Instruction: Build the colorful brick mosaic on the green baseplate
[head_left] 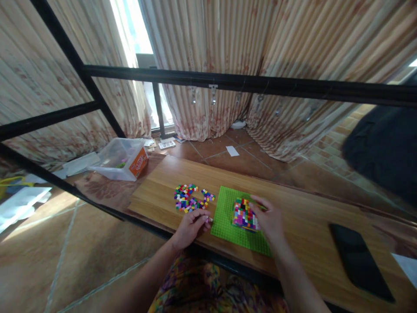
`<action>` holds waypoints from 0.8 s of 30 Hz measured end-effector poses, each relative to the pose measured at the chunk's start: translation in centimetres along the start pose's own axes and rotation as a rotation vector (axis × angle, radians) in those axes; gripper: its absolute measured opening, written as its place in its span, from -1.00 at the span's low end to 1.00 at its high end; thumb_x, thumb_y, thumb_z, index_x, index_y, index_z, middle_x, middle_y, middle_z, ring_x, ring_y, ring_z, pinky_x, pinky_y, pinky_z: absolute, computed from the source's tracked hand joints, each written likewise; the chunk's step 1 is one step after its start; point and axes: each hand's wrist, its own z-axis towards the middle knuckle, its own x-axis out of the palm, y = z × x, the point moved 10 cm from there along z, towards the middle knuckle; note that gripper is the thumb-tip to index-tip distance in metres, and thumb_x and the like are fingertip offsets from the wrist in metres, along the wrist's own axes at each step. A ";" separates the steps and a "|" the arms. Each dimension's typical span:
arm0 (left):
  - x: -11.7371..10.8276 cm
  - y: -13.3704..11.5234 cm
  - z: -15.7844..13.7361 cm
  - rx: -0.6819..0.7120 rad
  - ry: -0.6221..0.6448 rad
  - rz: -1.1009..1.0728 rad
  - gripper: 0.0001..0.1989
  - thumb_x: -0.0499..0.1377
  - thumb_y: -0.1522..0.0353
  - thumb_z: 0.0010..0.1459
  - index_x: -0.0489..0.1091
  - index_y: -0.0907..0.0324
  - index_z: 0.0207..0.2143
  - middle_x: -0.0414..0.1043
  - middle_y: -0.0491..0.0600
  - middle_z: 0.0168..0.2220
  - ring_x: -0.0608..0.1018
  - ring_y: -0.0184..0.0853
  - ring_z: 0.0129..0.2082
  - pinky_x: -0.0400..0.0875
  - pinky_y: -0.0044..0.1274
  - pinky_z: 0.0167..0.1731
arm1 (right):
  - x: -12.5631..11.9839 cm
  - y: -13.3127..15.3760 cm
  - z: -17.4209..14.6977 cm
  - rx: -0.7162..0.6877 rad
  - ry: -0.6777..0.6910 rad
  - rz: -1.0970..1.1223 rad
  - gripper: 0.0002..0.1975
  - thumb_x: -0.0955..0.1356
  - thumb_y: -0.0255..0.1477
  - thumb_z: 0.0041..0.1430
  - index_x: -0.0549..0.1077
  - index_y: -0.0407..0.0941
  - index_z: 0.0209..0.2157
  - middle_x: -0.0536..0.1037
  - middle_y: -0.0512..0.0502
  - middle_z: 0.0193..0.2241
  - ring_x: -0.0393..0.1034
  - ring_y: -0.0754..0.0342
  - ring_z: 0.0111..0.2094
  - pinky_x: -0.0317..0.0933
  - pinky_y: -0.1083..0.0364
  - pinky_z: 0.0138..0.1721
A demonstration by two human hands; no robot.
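Observation:
A green studded baseplate (223,217) lies on the wooden board, bearing a block of multicoloured building bricks (243,216). My right hand (269,218) bends over the block's right side, its fingertips and thumb drawn in at the top edge; what is between them is too small to tell. At the baseplate's left edge, my left hand (194,225) pinches small pale pink bricks (207,220) between thumb and fingers. Just beyond it, a loose pile of small coloured bricks (185,201) spreads in a rough ring on the board.
The wooden board (302,217) carries a dark phone-like slab (360,260) at right. A clear plastic box (115,158) with an orange label stands at its left end. Black metal bars (195,78) cross ahead, before patterned curtains (211,39). Papers lie on the tiled floor.

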 end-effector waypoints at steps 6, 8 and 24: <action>0.2 0.4 0.0 -0.014 0.014 -0.068 -0.67 0.28 0.18 0.07 0.46 0.25 -0.23 0.48 -0.02 -0.40 0.47 -0.41 -0.45 0.35 -0.59 -0.45 | 4.6 8.1 -4.9 -0.316 0.146 -0.088 -0.77 0.29 -0.30 0.21 0.57 -0.05 -0.27 0.60 -0.11 -0.27 0.45 0.00 -0.19 0.27 -0.02 -0.09; 0.2 0.3 -0.1 -0.006 0.023 -0.077 -0.68 0.28 0.19 0.07 0.46 0.24 -0.22 0.46 -0.04 -0.41 0.46 -0.42 -0.46 0.34 -0.59 -0.45 | 7.6 9.3 -6.5 -0.370 0.261 -0.131 -0.79 0.28 -0.36 0.23 0.57 -0.04 -0.29 0.60 -0.09 -0.30 0.44 0.00 -0.21 0.26 -0.02 -0.09; 0.0 0.2 -0.1 -0.031 0.080 -0.041 -0.52 0.26 0.18 0.10 0.28 0.21 0.00 0.43 -0.15 -0.53 0.44 -0.45 -0.58 0.32 -0.62 -0.53 | 12.6 9.1 -8.5 -0.320 0.517 -0.128 -0.78 0.24 -0.51 0.24 0.51 -0.05 -0.36 0.50 -0.06 -0.38 0.39 0.03 -0.28 0.25 0.04 -0.19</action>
